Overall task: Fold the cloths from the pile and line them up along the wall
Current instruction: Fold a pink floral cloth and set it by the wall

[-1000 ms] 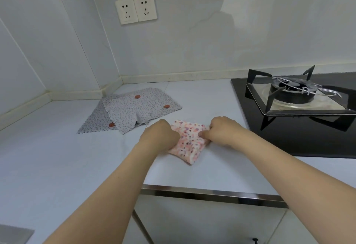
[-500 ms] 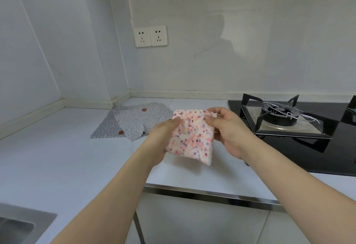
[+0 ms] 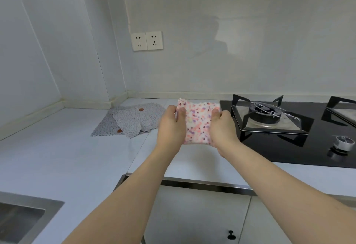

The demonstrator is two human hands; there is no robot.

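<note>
A folded pink spotted cloth (image 3: pixel 197 123) hangs in the air above the white counter (image 3: pixel 57 153), between both hands. My left hand (image 3: pixel 170 126) grips its left edge with the thumb on the front. My right hand (image 3: pixel 223 128) grips its right edge the same way. Two grey patterned cloths (image 3: pixel 133 121) lie spread and overlapping on the counter, in the corner by the wall, to the left of my hands.
A black gas hob (image 3: pixel 269 120) with a burner stand sits right of the cloth, with a knob (image 3: pixel 343 143) at its front. A steel sink (image 3: pixel 21 218) shows at the lower left. A double socket (image 3: pixel 147 40) is on the back wall.
Both hands have lifted the pink cloth off the counter and carried it up and toward the back wall. My view has tilted upward.
</note>
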